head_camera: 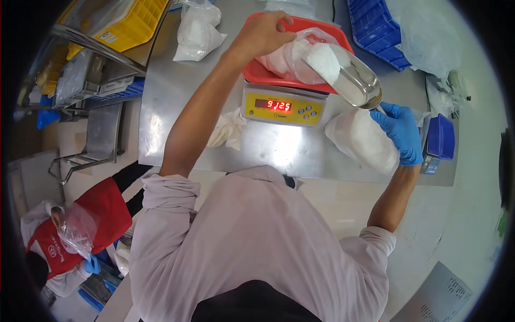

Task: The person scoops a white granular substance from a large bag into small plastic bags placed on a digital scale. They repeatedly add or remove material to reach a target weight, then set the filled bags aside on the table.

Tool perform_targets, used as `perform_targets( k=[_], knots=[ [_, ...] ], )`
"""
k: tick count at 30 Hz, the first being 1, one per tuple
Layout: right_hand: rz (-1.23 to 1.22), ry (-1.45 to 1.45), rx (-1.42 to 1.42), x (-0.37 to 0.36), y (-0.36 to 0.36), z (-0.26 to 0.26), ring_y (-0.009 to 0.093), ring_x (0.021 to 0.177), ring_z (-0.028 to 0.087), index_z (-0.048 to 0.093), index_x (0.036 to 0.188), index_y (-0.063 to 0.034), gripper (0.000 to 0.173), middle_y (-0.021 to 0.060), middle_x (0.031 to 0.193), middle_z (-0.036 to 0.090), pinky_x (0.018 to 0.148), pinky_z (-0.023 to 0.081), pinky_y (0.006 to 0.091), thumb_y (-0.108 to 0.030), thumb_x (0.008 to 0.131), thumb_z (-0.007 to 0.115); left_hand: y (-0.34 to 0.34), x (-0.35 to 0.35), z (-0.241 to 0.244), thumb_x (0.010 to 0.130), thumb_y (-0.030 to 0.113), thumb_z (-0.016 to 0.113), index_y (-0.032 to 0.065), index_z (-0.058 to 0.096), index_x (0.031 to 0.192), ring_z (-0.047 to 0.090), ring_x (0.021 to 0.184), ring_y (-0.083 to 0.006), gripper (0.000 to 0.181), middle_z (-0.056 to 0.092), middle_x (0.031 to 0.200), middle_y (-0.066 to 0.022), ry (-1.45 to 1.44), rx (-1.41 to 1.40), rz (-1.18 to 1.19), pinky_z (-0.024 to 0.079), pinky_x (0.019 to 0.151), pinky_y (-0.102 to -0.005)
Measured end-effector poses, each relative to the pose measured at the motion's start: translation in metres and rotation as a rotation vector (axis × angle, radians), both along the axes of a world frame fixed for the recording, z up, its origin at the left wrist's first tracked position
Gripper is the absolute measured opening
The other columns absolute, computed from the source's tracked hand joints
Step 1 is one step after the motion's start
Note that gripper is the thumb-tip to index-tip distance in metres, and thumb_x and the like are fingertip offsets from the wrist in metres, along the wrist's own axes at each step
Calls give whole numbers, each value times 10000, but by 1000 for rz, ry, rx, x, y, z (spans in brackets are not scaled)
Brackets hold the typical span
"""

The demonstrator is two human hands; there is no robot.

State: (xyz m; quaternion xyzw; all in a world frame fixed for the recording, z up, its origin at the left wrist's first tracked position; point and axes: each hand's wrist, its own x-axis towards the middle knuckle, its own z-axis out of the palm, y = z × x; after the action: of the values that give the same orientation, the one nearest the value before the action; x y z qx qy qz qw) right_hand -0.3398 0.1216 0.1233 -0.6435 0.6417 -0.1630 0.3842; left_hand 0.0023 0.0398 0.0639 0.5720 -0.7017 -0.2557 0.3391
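Observation:
My bare left hand (267, 34) is at the rim of a clear plastic bag (289, 66) of white powder, its fingertips at the bag's edge. The bag lies in a red plastic tray (342, 36) on a digital scale (285, 106) with a lit red display. My right hand (402, 133), in a blue glove, grips the handle of a metal scoop (360, 82). White powder (324, 62) fills the scoop's front, which is over the bag's mouth. Below the scoop, a large plastic bag of white powder (358, 139) sits on the steel table (193, 88).
Another filled bag (198, 34) lies at the back left, and a crumpled cream cloth or glove (229, 129) is by the scale. Blue crates (376, 34) stand back right, a blue bin (441, 137) at right. A co-worker in a red apron (102, 213) holds a plastic bag at lower left.

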Motion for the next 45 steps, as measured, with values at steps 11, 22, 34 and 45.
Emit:
perform_targets(
  k=[11,22,34,45],
  knots=[
    [217,356,-155,26,-21,32,82,638,495,697,957,24,279,81,674,586,591,437,314,-201,793,697,31,-25,-11,771,309,726,58,543,1232,647,892,-215,555,672,936,-118,-28,137,91,506,790,-346],
    [147,360,-111,12,-21,42,159,581,538,691,1049,5,362,135,662,634,596,450,335,-215,762,699,29,-11,-11,750,277,705,57,500,1268,653,971,-292,598,676,1025,-173,142,201,178,498,855,-374],
    [-47,86,-22,0,16,38,67,625,444,691,1081,25,339,-6,703,575,573,381,256,-170,804,712,52,29,8,796,275,724,13,561,1206,667,866,-178,513,701,883,-129,289,79,128,487,813,-328],
    [356,773,-449,60,-18,67,332,672,605,698,891,-12,210,210,732,612,650,469,416,-164,747,675,50,14,-1,794,246,715,17,588,1173,662,776,-173,461,690,851,-109,287,74,86,498,710,-300]
  ],
)
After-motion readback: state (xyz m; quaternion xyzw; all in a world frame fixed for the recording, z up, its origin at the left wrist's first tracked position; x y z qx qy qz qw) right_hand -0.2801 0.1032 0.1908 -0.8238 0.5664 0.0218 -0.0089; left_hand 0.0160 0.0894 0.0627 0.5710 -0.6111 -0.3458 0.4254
